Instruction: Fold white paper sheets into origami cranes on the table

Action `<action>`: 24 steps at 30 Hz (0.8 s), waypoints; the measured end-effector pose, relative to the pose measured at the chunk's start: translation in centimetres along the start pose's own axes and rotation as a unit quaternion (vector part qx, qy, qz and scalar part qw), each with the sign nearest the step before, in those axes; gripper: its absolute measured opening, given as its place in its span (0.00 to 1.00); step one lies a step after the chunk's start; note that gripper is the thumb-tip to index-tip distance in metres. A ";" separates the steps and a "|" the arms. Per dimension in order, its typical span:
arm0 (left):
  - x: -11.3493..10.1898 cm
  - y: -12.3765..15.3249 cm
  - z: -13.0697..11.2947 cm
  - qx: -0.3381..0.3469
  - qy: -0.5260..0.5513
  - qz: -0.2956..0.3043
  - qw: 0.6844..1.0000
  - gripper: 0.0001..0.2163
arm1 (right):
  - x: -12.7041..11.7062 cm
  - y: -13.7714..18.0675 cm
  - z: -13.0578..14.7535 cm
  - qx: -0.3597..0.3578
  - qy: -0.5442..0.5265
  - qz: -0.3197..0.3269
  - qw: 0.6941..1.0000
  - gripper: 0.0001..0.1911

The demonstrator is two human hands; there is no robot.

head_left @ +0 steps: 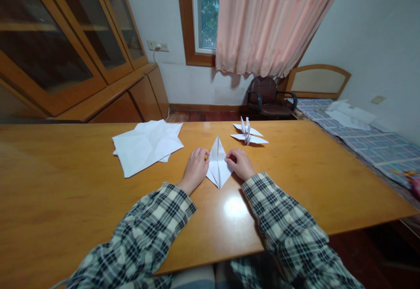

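Note:
A white paper folded into a kite-like diamond [218, 163] lies on the wooden table [82, 201] between my hands. My left hand [195, 169] rests at its left edge with fingers curled, pressing the paper. My right hand [240, 163] pinches the right edge, fingers curled. A finished white paper crane [248, 133] sits just beyond, to the right. A pile of loose white paper sheets [146, 146] lies to the left.
A wooden cabinet with glass doors [65, 52] stands at the left. Beyond the table are a dark office chair [269, 97], a window with a pink curtain [269, 22], and a bed [367, 135] with papers on it at the right.

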State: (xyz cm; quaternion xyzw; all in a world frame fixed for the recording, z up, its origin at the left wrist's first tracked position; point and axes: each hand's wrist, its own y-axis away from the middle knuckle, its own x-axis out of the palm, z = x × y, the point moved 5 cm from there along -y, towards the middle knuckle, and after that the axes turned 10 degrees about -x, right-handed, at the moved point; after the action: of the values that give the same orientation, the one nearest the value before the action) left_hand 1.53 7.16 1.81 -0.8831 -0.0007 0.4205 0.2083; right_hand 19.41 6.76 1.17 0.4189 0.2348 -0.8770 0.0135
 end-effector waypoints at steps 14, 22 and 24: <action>0.6 0.1 0.2 0.019 -0.054 0.010 0.998 0.12 | 0.2 0.1 -0.1 -0.011 -0.005 0.007 1.000 0.08; 1.0 0.3 0.1 0.025 -0.069 0.047 0.996 0.15 | 0.2 0.2 0.1 -0.018 0.001 0.011 1.000 0.11; 1.2 0.4 0.0 0.034 -0.076 0.067 0.994 0.16 | 0.2 0.2 0.2 -0.018 0.004 0.016 1.000 0.11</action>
State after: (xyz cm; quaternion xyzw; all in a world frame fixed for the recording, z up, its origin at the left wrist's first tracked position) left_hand 2.22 7.04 0.75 -0.8392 0.0568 0.4989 0.2089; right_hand 19.18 6.50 1.02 0.4256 0.2436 -0.8708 0.0347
